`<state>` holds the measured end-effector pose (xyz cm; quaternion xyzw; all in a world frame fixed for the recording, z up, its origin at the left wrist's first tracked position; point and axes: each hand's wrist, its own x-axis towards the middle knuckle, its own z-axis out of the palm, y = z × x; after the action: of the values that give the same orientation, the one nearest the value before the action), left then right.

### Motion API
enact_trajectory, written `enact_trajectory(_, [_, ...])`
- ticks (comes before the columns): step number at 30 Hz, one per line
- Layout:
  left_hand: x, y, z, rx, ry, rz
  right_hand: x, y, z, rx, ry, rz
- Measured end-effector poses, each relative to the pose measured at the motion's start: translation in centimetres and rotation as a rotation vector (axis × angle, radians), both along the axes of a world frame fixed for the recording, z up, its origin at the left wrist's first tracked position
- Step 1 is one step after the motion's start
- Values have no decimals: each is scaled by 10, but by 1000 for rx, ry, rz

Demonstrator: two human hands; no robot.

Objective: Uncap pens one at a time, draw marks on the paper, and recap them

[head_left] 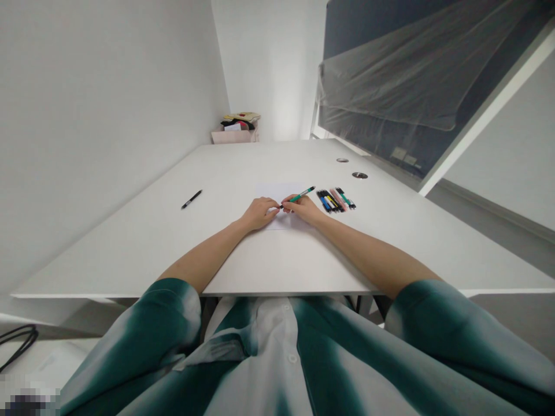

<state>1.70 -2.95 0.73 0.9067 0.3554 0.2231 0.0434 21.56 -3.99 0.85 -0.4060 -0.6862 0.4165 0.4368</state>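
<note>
On the head view, I record the right hand (300, 209) with fingers closed around a green-and-black pen (302, 195), held slanted over a white paper sheet (277, 189) on the table (234, 167). The left hand's (260, 213) fingers are loosely bent beside the pen's lower end; I cannot tell whether they grip it. I note a row of pens (333, 200) near the right hand and a black pen (191, 199) well to the left.

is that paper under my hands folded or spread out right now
Spread: the paper lies flat on the table, with no fold visible.
</note>
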Motion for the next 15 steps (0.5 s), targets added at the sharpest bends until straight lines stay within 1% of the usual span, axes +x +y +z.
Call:
enact_trajectory(2, [-1, 1, 0, -1, 0, 16, 1, 2, 0, -36, 32, -3])
enact_trajectory(5, [-4, 2, 0, -8, 7, 71, 4, 7, 0, -132, 147, -49])
enact_trajectory(9, [-11, 6, -2, -16, 63, 152, 12, 12, 6, -265, 296, -98])
enact_trajectory(12, [-14, 8, -3, -11, 90, 189, 15, 9, 12, -309, 324, -67])
enact_trajectory(15, [-15, 8, -3, 1, 83, 187, 16, 5, 16, -302, 291, -44])
